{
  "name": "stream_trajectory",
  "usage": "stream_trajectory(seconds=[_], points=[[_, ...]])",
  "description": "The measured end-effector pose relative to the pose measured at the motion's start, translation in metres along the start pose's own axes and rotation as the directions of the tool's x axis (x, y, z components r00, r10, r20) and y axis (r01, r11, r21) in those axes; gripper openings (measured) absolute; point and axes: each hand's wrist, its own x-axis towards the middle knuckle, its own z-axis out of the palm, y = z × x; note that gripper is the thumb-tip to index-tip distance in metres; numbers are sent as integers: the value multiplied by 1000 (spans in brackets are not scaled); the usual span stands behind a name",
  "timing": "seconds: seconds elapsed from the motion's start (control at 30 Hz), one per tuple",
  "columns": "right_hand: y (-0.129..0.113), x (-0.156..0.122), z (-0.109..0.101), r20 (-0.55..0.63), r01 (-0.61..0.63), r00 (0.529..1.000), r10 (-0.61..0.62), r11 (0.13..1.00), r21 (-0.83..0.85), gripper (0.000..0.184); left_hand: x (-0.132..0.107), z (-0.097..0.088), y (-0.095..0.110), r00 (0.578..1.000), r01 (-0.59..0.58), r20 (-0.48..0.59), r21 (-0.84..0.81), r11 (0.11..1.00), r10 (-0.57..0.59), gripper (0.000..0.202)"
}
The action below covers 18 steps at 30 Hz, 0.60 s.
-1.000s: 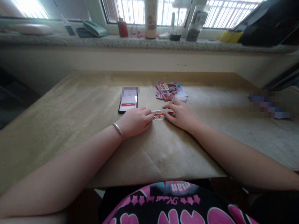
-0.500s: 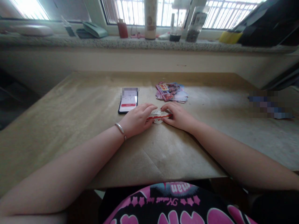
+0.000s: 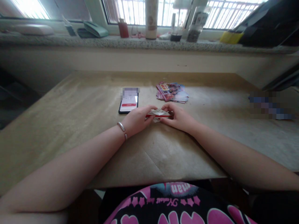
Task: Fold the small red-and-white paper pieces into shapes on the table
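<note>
A small folded red and white paper (image 3: pixel 159 113) sits just above the brown paper-covered table (image 3: pixel 70 118), held between both hands. My left hand (image 3: pixel 136 119) pinches its left end with curled fingers; a silver bracelet is on that wrist. My right hand (image 3: pixel 178 117) pinches its right end, fingers bent over the top. A stack of colourful printed cards (image 3: pixel 172 91) lies just beyond the hands.
A phone (image 3: pixel 128 101) with a lit screen lies left of the cards. A blurred blue thing (image 3: pixel 271 104) rests at the table's right side. The stone windowsill (image 3: pixel 70 41) behind holds bottles, a red cup (image 3: pixel 123 29), a green case and a yellow item.
The folded paper has been lifted slightly off the table and turned flatter between the fingers. Both hands have drawn a little closer together around it.
</note>
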Motion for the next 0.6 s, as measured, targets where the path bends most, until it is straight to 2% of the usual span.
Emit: stream_trajectory(seconds=[0.17,0.33,0.6], points=[[-4,1,0,-40,-12,999,12,1000,-3,14,1,0,-1,999,-38,-31,-26,999,37,23],[-1,1,0,-87,44,995,-56,990,-137,6,1,-2,0,993,-117,-18,-10,993,116,19],[-4,2,0,34,249,967,-252,911,-328,9,3,1,-8,972,-235,8,94,967,235,17]])
